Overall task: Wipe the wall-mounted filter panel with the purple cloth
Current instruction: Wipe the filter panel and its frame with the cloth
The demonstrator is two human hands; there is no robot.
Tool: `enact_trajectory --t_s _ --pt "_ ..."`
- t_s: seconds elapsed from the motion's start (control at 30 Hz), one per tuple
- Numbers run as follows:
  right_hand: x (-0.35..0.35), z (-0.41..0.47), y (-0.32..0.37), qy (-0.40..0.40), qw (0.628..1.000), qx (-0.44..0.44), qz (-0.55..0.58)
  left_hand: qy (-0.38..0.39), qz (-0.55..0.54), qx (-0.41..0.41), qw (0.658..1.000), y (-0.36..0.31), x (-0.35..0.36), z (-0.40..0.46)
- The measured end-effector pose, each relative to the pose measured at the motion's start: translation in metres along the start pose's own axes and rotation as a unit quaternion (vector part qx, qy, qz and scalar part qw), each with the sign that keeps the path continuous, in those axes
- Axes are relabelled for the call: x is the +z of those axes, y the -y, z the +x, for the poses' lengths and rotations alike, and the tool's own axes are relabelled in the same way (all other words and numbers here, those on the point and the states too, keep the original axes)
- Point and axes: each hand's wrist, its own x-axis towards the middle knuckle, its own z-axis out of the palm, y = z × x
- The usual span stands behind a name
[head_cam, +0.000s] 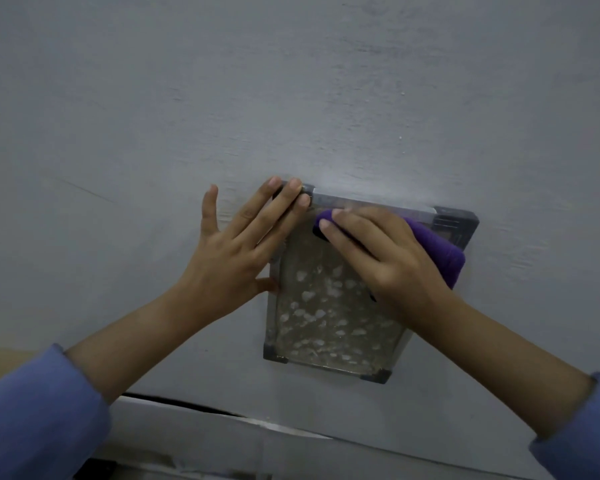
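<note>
The filter panel (pixel 329 317) is mounted on the grey wall (pixel 291 98), right of centre in the frame, its mottled face framed by dark corner pieces. The left hand (pixel 236 251) lies flat with fingers straight and spread, fingertips pressing the panel's upper left corner, thumb touching its left edge. The right hand (pixel 381 254) presses the folded purple cloth (pixel 437 244) against the panel's upper area with extended fingers; the cloth protrudes beyond the hand toward the upper right corner. Blue sleeves (pixel 32 410) occupy the lower corners.
</note>
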Motion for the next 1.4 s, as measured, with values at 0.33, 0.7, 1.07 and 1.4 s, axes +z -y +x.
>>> enact_trajectory --t_s 0.33,0.7,1.07,1.4 --pt "0.004 -0.024 0.019 0.067 0.997 -0.02 0.023 0.013 -0.007 0.01 1.0 0.003 0.0 0.0" --pt "0.01 -0.016 0.011 0.008 1.0 0.003 -0.01 0.007 0.006 -0.001 1.0 -0.002 0.001 0.001" --pt "-0.022 -0.052 -0.015 -0.035 0.996 0.069 -0.051 0.038 -0.004 -0.043 0.998 -0.016 -0.004 -0.014" --pt "0.005 -0.077 -0.017 -0.056 0.993 0.083 -0.063 0.049 -0.013 -0.053 0.997 -0.014 0.007 -0.01"
